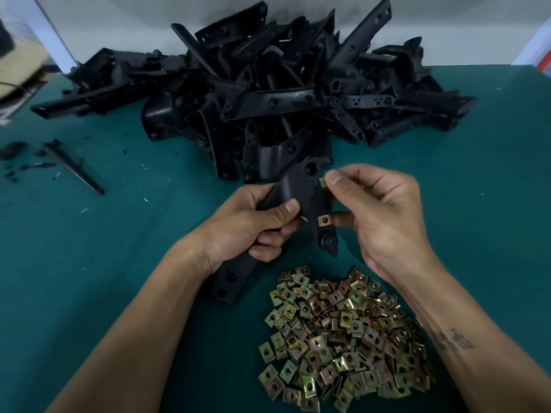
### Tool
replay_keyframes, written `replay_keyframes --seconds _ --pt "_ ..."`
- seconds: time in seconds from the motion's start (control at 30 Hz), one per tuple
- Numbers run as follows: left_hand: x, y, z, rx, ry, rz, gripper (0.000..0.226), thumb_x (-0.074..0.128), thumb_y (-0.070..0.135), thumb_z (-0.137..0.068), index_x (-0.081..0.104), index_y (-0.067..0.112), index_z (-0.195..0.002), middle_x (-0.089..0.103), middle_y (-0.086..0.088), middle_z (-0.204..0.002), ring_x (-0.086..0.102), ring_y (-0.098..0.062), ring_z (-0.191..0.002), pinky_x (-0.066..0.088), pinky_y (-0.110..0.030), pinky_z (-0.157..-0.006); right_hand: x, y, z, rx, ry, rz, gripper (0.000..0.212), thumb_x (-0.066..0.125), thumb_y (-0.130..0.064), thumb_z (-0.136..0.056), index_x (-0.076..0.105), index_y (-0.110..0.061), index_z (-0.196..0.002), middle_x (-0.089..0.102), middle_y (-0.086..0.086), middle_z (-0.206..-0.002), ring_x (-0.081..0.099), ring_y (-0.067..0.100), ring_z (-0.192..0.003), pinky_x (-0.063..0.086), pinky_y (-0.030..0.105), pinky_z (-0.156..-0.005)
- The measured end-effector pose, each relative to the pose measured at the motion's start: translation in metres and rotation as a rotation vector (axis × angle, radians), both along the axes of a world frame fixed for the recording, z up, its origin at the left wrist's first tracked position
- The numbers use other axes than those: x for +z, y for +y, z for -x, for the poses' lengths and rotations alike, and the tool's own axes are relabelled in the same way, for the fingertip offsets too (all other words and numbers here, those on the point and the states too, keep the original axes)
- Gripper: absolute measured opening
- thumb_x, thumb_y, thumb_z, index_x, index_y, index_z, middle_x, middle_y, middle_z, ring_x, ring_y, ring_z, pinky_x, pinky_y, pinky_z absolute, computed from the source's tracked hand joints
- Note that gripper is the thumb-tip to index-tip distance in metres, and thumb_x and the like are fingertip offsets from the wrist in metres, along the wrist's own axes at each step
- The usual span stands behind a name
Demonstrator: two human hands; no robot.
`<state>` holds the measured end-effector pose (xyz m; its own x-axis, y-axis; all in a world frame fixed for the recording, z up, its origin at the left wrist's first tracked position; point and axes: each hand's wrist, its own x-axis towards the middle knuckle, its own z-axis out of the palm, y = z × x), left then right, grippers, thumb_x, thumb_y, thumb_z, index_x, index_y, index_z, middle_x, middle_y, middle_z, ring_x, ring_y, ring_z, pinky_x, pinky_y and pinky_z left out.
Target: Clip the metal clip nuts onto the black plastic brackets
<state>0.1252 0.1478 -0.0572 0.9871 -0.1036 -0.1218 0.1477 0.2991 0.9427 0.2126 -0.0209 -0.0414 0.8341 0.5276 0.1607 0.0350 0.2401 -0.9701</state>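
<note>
The left hand [250, 225] is gripping one black bracket [301, 192]; the right hand [384, 216] is pinching one of two clip nuts [322, 182] on it.

The work surface was a teal-green mat [125, 234]. At its far left lay a slim black rod [73, 166], angled, with small black fragments [18, 171] scattered just beside it and pale slivers near. A white wall [432, 22] stood behind. At the upper left corner a blurred cardboard-coloured object [21, 67] was visible; its nature could not be told.
</note>
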Motion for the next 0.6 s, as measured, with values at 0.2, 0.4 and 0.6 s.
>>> replay_keyframes --seconds 0.2,0.4,0.6 --pt "-0.001 0.001 0.002 0.004 -0.022 0.03 0.013 0.057 0.017 -0.095 0.052 0.005 -0.094 0.044 -0.003 -0.07 0.03 -0.006 -0.048 0.029 -0.016 -0.037 -0.007 0.0 0.006 -0.047 -0.17 0.084 0.019 0.068 -0.032 -0.095 0.081 -0.021 -0.088 0.073 0.017 -0.083 0.069 0.038 -0.073 0.06 0.053 -0.061" --pt "-0.001 0.001 0.001 0.052 -0.031 0.022 0.011 0.058 0.013 -0.093 0.06 0.012 -0.082 0.045 -0.002 -0.066 0.032 -0.007 -0.047 0.028 -0.015 -0.037 -0.007 -0.002 0.012 -0.071 -0.662 0.376 0.026 0.075 -0.039 -0.089 0.066 -0.015 -0.089 0.065 -0.006 -0.083 0.065 0.013 -0.076 0.055 0.029 -0.058" --pt "-0.001 0.001 0.002 0.026 -0.013 0.03 0.012 0.058 0.016 -0.096 0.059 0.012 -0.085 0.045 -0.002 -0.068 0.032 -0.007 -0.049 0.03 -0.016 -0.036 -0.009 -0.003 0.012 -0.186 -0.815 0.445 0.034 0.073 -0.042 -0.09 0.057 -0.012 -0.085 0.061 -0.003 -0.079 0.062 0.015 -0.071 0.054 0.039 -0.057"
